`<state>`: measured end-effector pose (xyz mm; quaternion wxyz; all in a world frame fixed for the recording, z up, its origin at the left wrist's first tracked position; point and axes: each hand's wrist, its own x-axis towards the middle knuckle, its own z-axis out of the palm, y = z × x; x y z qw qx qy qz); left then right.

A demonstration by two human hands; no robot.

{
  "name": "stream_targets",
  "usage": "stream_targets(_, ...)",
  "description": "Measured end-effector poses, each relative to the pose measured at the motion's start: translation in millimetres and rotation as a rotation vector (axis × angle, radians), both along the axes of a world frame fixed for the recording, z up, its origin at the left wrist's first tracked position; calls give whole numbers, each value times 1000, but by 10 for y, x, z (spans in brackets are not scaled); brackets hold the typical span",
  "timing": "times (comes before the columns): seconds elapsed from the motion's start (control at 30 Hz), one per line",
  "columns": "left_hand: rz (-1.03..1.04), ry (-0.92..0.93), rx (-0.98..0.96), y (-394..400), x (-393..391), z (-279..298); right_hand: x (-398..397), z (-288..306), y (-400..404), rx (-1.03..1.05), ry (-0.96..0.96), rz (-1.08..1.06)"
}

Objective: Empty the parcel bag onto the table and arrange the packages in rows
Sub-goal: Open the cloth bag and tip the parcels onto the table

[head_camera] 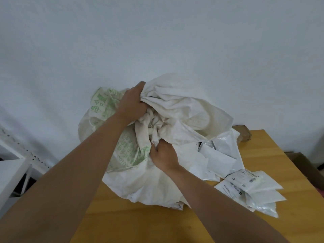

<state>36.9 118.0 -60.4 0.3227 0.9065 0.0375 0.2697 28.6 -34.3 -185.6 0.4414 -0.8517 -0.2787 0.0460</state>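
**Bag gripped by both hands, parcels spilling at right**

One large white woven bag (171,106) with green print on its left side lies bunched on the wooden table (133,223); part of it overhangs the table's far-left edge. Two hands on it. Left hand (132,104): fingers curled tight round a gathered fold high on the bag. Right hand (163,155): fingers closed on a wad of crumpled fabric lower down, near the bag's middle. Both bare forearms reach in from the near edge.

Parcels out of the bag, all on the table to the right:
- a pile of white and silvery mailers (220,151) touching the bag's right side; exact count cannot be told, at least three overlapping.
- a second cluster of flat white packets (254,188) nearer the viewer, about four, overlapping, two with printed labels face up.
- one edge of a further parcel shows under the bag's near hem.

One brown cardboard box (242,133) sits at the far edge behind the mailers. One white shelf unit (12,171) stands left of the table. White wall behind.
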Motion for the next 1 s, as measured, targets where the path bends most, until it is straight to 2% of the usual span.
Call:
stream_targets(0.07,24,38,107,-53,16,-10,5,54,-70,-60,145,60)
stream_targets(0.13,87,85,243,-23,52,-101,-6,88,-129,-252,150,100)
stream_targets(0.17,155,143,298,6,73,-176,-19,103,-180,-346,39,99)
stream_targets(0.2,240,214,334,25,80,-241,-43,155,-244,-385,-150,79)
stream_targets(0.3,418,414,426,73,64,-453,-10,309,-399,-110,-901,-59)
stream_targets(0.33,427,468,465,43,41,-511,54,357,-442,-36,-1049,-96)
stream_targets(0.37,415,504,497,-6,11,-555,140,422,-502,-39,-1104,-116)
stream_targets(0.43,336,491,511,-141,-50,-621,365,524,-620,-230,-1010,-87)
stream_targets(0.53,142,407,516,-386,-165,-692,753,523,-667,-539,-619,34)
stream_targets(0.67,110,381,480,-560,-284,-787,948,209,-565,-543,-338,269)
stream_targets(0.8,340,577,573,-408,-516,-958,903,-88,-485,-462,-272,161)
stream_targets(0.9,635,527,528,-247,-799,-981,866,-144,-467,-294,-97,75)
stream_targets(0.97,807,611,395,-71,-1017,-968,863,-157,-464,-220,-12,8)
stream_targets(1.0,872,671,255,14,-1139,-945,882,-175,-452,-192,19,-20)
